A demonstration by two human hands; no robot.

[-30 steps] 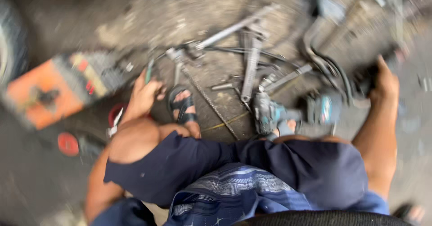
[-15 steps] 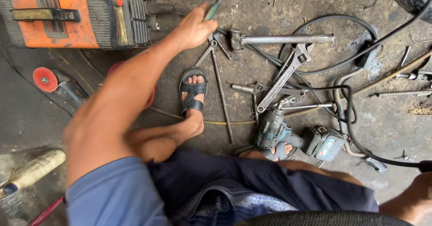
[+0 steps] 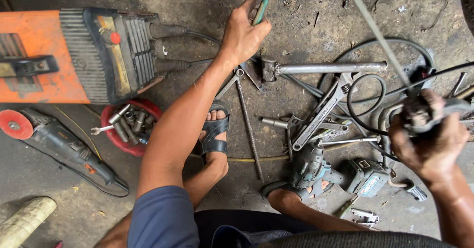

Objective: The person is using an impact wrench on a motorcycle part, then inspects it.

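Note:
My left hand (image 3: 243, 32) reaches forward over the dirty floor and is closed on the green-handled pliers (image 3: 261, 0) near the top edge. My right hand (image 3: 430, 140) is raised at the right and grips a grey curved part with black cables (image 3: 365, 87) running from it; a thin grey rod (image 3: 371, 23) slants up from there. Between my sandalled feet lie a large pipe wrench (image 3: 323, 110), a long steel bar tool (image 3: 326, 68) and a thin rod (image 3: 249, 129). A cordless impact driver (image 3: 340, 171) rests by my right foot.
An orange welding machine (image 3: 64, 55) with thick leads stands at the upper left. Below it lie a red bowl of sockets and spanners (image 3: 129, 125), an angle grinder with a red disc (image 3: 54, 139) and a pale cylinder (image 3: 24, 221).
The view steadied and moved in. My left hand went from the floor tools up to the green-handled pliers and closed on them. My right hand rose into view holding the cabled part.

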